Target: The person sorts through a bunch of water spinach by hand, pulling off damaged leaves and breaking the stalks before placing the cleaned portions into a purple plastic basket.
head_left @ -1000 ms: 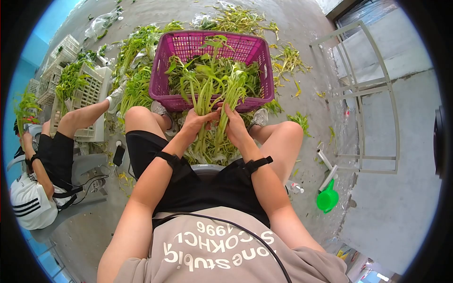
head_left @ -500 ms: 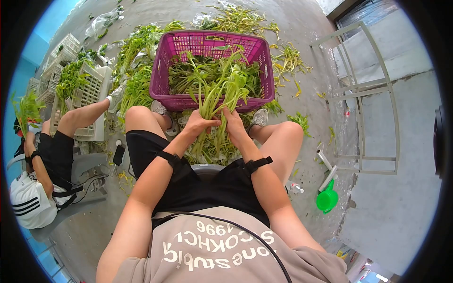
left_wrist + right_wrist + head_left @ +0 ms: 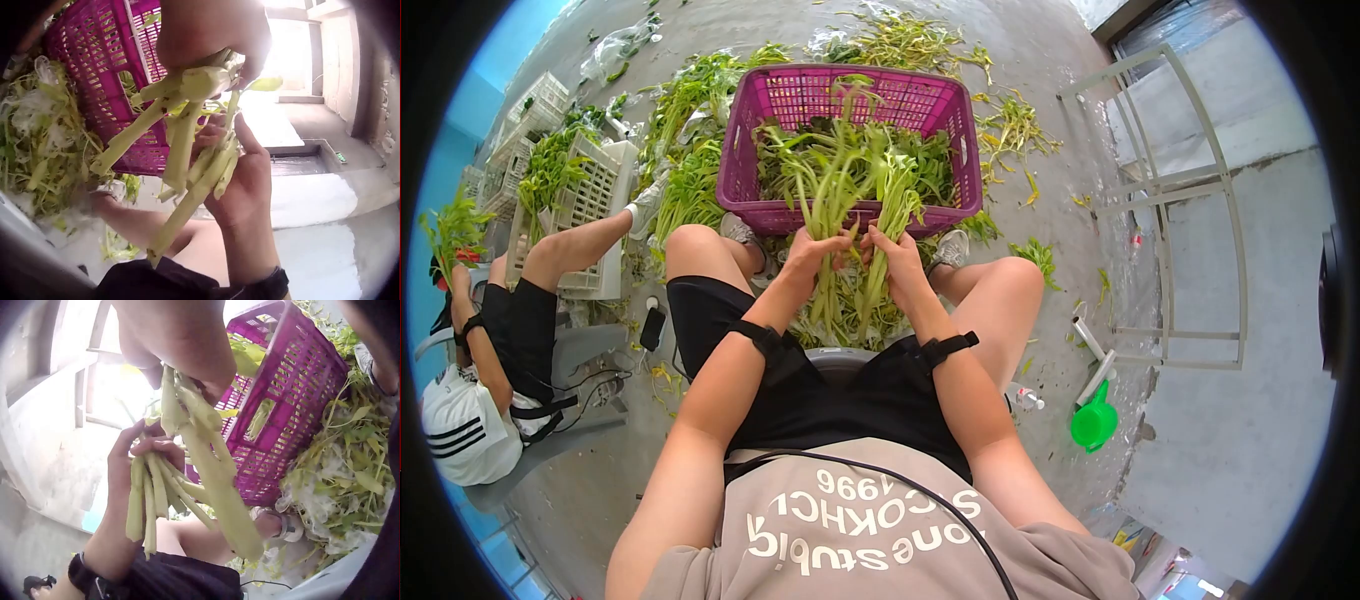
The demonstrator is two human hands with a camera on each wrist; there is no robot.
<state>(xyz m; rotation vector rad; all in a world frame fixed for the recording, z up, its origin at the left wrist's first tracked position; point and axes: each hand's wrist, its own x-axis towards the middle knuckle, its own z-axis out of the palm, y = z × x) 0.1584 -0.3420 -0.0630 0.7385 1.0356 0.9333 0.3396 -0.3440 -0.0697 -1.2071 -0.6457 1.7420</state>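
Note:
My left hand [image 3: 810, 253] grips a bunch of leafy green stalks [image 3: 828, 208], leaves pointing away from me over the near rim of a purple plastic crate [image 3: 745, 165]. A second, slimmer bunch of stalks [image 3: 896, 190] is in my right hand [image 3: 898, 262], just to the right of the first. The hands are close together, thumbs toward each other. Thick pale cut stem ends [image 3: 181, 147] stick out below the left hand in the left wrist view. In the right wrist view, a broad stem [image 3: 215, 481] hangs from the right hand. Leafy greens [image 3: 790, 160] fill the crate's bottom.
Piles of greens [image 3: 690, 185] lie left of the crate, and trimmings [image 3: 905, 40] behind it. More scraps [image 3: 840, 325] are heaped between my legs. Another person [image 3: 480, 410] sits at left beside pale crates [image 3: 600, 200]. At right stand a metal frame [image 3: 1165, 210] and a green scoop [image 3: 1093, 422].
The two bunches, crossing close together half a second ago, now stand slightly apart, the left one leaning left. Both hands keep their hold. The other person's bunch at far left has shifted a little.

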